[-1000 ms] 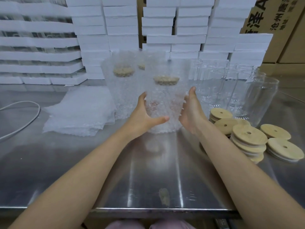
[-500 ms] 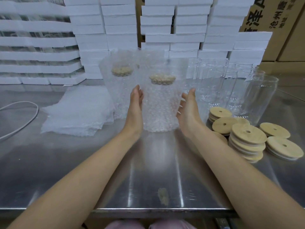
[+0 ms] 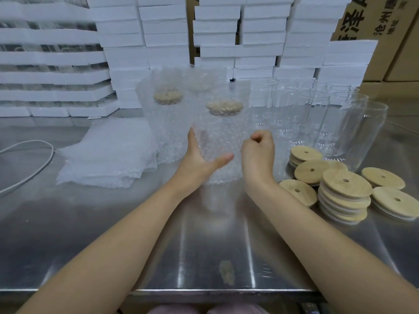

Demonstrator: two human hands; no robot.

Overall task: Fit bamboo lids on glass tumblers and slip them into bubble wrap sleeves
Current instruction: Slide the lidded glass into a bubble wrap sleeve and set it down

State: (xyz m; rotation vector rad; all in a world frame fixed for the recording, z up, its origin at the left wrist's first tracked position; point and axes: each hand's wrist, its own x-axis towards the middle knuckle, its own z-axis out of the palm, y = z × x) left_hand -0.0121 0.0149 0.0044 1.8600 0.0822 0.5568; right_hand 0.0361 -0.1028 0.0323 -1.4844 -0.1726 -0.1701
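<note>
Left hand: the left hand grips the lower part of the front tumbler in its clear bubble wrap sleeve. The thumb lies across the near face and the fingers reach behind the sleeve.
Right hand: the right hand is curled into a fist just beside the right edge of that sleeve. Nothing is visible inside it.
Task item: the sleeved tumbler stands upright at frame centre on the stainless steel surface. Its round bamboo lid shows through the sleeve near the top.
Second unit: another sleeved, lidded tumbler stands just behind and to the left.
Sleeve stock: a flat pile of bubble wrap sleeves lies at centre left.
Glass stock: bare clear glass tumblers stand grouped at upper right.
Lid stock: a stack of bamboo lids with centre holes sits at right, with loose lids around it.
Background: stacked white foam boxes span the rear, with brown cardboard cartons at upper right.
Cable: a white cable loops at the left edge.
</note>
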